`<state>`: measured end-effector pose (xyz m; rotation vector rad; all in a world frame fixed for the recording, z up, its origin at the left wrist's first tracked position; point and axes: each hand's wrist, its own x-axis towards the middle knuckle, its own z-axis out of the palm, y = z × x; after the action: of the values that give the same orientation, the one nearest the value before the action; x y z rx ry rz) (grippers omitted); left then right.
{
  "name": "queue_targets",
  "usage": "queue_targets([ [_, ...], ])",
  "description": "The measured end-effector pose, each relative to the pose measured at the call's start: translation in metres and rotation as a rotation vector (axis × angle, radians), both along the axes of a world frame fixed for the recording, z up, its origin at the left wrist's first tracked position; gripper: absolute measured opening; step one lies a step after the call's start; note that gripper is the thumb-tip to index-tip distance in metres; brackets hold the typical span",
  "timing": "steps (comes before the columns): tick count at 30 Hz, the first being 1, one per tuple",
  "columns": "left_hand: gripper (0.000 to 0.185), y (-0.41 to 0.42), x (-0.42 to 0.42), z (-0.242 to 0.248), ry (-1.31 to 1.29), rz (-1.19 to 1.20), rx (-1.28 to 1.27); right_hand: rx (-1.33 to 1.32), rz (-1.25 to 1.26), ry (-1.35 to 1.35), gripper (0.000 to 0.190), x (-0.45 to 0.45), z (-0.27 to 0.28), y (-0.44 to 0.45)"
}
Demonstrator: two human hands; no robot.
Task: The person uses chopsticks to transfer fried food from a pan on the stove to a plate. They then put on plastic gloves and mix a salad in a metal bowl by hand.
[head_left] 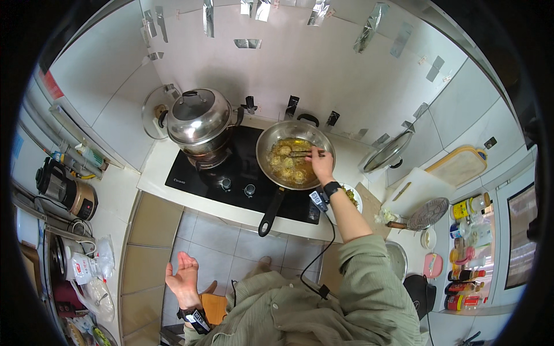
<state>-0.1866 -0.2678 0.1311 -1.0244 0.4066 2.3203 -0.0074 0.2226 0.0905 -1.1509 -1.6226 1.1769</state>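
Note:
My right hand (pixel 320 165) grips dark chopsticks (pixel 299 154) over a steel frying pan (pixel 265 138). Their tips reach in among several round fritters (pixel 286 162), which sit in bubbling yellow oil. The pan stands on the right side of a black glass cooktop (pixel 203 179), its long black handle (pixel 272 212) pointing towards me. My left hand (pixel 183 276) hangs in the air away from the counter, palm up, fingers apart and holding nothing. Under my right forearm, a white plate (pixel 359 194) with greenish food is partly hidden.
A lidded steel pot (pixel 199 112) occupies the left burner. Right of the cooktop are a glass lid (pixel 388 151), a white cutting board (pixel 422 190), a wire skimmer (pixel 428 214) and a steel bowl (pixel 397 259). A blender (pixel 67 190) stands on the left counter. A cable runs from my right wrist.

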Motion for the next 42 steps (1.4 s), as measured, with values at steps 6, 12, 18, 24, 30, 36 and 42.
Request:
queue_targets([
  [6,0.045,-0.004,0.0,-0.005,-0.008,0.028,-0.01,-0.003,-0.06,0.084,0.032,0.058,0.024,0.024],
  [12,0.046,0.005,0.006,-0.001,-0.005,0.002,-0.015,0.166,-0.027,-0.181,0.037,0.054,0.009,0.04],
  [18,0.046,0.001,0.012,0.004,0.01,-0.009,-0.037,0.071,0.18,-0.159,0.042,0.042,0.0,0.021],
  [24,0.045,-0.006,0.019,-0.001,0.008,0.017,-0.072,-0.111,0.284,0.039,0.039,0.043,0.041,-0.009],
  [30,0.044,0.008,0.028,0.003,0.034,-0.056,-0.037,-0.282,0.358,0.171,0.038,0.036,0.017,-0.03],
  [36,0.044,-0.001,0.033,0.006,0.043,-0.025,-0.033,-0.221,0.151,0.253,0.035,0.081,0.027,-0.004],
  [42,0.045,-0.013,0.031,0.003,0.049,0.015,-0.041,-0.099,-0.027,0.207,0.035,0.112,0.05,0.004],
])
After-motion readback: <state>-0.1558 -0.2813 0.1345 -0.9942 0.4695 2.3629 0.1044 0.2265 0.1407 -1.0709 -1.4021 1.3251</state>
